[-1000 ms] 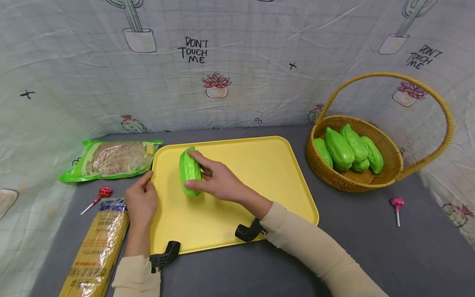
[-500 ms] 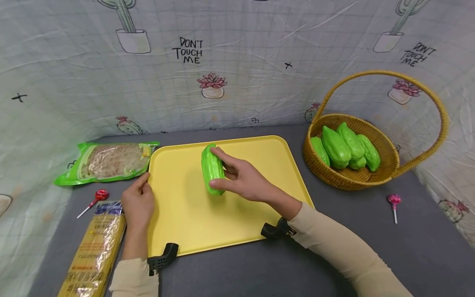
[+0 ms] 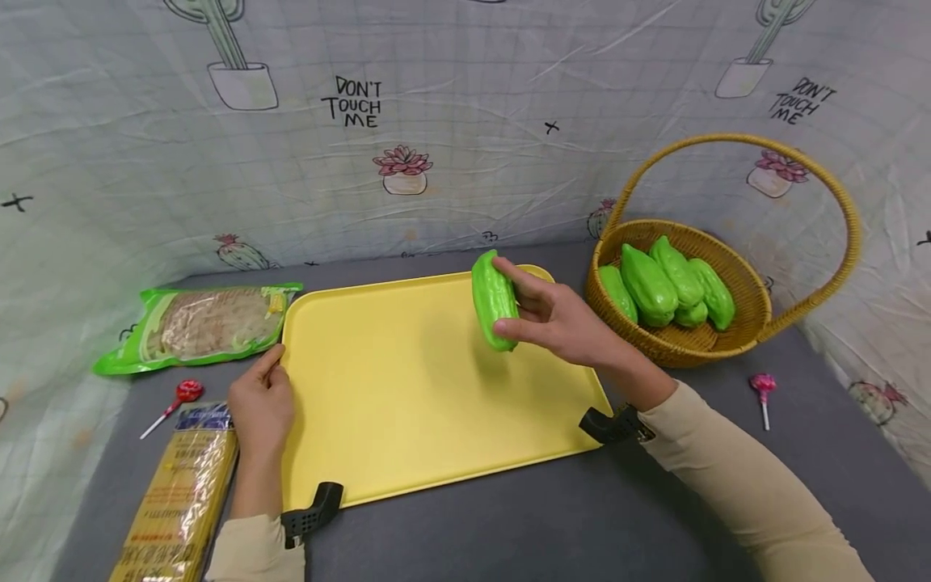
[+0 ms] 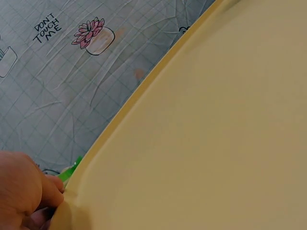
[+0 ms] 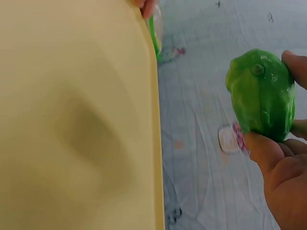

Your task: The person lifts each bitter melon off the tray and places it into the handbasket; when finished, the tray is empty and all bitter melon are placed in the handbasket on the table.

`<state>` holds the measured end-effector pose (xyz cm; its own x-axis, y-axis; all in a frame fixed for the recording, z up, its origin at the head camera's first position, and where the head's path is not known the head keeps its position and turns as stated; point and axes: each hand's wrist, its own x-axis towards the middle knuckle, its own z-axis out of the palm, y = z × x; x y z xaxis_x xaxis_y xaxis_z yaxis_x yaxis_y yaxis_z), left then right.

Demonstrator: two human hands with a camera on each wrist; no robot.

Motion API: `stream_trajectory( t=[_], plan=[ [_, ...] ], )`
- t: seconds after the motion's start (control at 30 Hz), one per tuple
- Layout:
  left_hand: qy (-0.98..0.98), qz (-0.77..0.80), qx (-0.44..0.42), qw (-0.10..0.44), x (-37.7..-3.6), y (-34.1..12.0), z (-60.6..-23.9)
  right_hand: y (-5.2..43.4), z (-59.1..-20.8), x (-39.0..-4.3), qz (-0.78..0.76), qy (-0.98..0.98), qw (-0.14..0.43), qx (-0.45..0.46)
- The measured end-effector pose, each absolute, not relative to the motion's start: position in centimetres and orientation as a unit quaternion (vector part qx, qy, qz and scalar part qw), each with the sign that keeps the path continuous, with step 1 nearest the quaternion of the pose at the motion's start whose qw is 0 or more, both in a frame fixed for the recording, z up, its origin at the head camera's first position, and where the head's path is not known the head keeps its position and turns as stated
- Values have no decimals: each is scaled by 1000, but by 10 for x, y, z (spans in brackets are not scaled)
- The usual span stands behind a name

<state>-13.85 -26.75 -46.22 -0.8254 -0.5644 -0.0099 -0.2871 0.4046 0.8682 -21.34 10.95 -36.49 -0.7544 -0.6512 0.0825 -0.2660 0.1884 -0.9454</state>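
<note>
The yellow tray (image 3: 407, 388) offers a wide bare surface for passage. At its right, the wicker basket (image 3: 735, 343) blocks the way; its arched handle (image 3: 836, 194) spans above, apparently leaving a gap beneath. Left of the tray, the snack packet (image 3: 211, 323), noodle pack (image 3: 182, 493) and red lollipop (image 3: 185, 392) crowd the table.

two bare hands, the left hand (image 3: 262, 404) and the right hand (image 3: 563, 323), come out of long beige sleeves (image 3: 735, 477) that fit close at the cuffs. a small black camera mount (image 3: 309, 511) is strapped at each wrist, the left one dotted with small holes.
</note>
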Motion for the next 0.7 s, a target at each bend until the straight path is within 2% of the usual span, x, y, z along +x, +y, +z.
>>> stream_trajectory(
  t=[0.47,0.7],
  plan=[
    [-833,-465,251,165,-139,-264,-462,190,-359,-219,-512,810,137,-252],
    [-832,-469,254,153,-138,-265,-462,217,-355,-224,-489,833,121,-227]
  ],
)
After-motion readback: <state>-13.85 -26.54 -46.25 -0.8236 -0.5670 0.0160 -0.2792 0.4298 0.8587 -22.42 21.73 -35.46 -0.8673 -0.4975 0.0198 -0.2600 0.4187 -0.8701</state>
